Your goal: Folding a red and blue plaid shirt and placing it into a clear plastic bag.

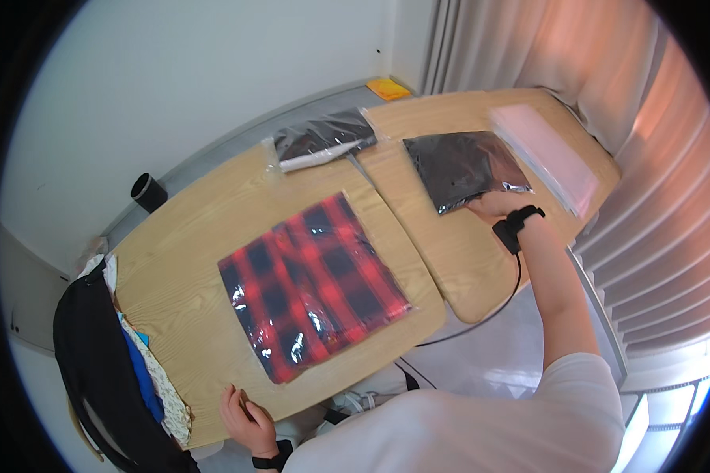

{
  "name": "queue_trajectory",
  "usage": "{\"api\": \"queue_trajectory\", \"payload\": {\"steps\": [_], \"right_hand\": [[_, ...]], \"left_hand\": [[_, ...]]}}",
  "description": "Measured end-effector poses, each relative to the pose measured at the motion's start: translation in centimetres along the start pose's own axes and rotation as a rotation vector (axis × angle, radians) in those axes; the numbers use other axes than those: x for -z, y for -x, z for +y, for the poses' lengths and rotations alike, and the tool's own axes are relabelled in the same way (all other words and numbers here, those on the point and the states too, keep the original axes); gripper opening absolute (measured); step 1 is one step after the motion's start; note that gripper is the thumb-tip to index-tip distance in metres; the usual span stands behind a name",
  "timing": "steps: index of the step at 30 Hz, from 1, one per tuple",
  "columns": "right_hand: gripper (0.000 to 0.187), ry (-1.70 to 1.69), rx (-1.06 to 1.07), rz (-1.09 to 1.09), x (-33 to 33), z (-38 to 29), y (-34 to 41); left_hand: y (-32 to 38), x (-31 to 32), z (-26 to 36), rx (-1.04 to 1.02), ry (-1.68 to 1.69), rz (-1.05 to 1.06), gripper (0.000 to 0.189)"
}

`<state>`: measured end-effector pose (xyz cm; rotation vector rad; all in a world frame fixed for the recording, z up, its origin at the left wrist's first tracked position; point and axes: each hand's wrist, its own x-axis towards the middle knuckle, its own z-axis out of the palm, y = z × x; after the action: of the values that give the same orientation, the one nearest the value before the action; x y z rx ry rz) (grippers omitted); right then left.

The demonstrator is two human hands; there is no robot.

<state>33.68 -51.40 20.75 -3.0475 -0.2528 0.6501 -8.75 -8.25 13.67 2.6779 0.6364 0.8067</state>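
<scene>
A red-and-black plaid garment (316,284) lies flat in a clear plastic bag in front of me. My left hand (245,417) rests at the table's near edge, below the plaid bag and apart from it. It holds nothing, and the thumb stands off from the fingers. Out to the right, my right hand (500,204) grips the near edge of a dark folded item in a clear plastic bag (461,165), with its fingertips hidden by the bag. Each wrist wears a black strap.
Another bagged dark item (325,142) lies at the far edge. Pink plastic packaging (547,156) lies far right, near the curtain (568,53). Black cloth (103,372) and patterned fabric (160,378) hang over the left end. A seam (396,219) divides the wooden tabletop (189,236). A cable (491,319) trails from my right wrist.
</scene>
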Motion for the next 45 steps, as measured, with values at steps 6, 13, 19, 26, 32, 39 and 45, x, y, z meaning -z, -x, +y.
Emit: {"api": "queue_trajectory", "payload": {"steps": [6, 13, 19, 26, 32, 39, 45], "right_hand": [[0.043, -0.043, 0.193, 0.254, -6.4, 0.1, 13.1], [0.043, -0.025, 0.208, 0.566, -9.9, -1.3, 20.3], [0.035, 0.025, 0.208, 0.352, -11.2, -3.4, 23.3], [0.029, -0.933, -0.067, 0.807, -9.3, 7.9, 22.3], [0.056, -1.324, -0.229, 0.882, -12.7, 8.1, 16.9], [0.054, -1.291, -0.229, 0.909, -14.1, 5.9, 17.5], [0.032, -1.966, -0.226, 0.623, -12.6, 8.4, 18.8]], "left_hand": [[-0.6, -0.4, 0.0, 0.098, 0.203, -0.001, 0.024], [-6.2, 2.1, 13.1, -0.383, 0.487, -0.176, 0.029], [-9.3, -0.7, 23.7, -0.616, 0.711, -0.589, 0.031], [-11.0, -9.2, 28.7, -0.085, 0.78, -1.094, 0.049], [-11.9, -14.9, 29.9, 0.089, 0.667, -1.068, 0.051], [-11.6, -16.3, 31.2, 0.1, 0.81, -1.09, 0.035], [-10.9, -16.9, 31.5, 0.077, 0.764, -1.022, 0.027]]}}
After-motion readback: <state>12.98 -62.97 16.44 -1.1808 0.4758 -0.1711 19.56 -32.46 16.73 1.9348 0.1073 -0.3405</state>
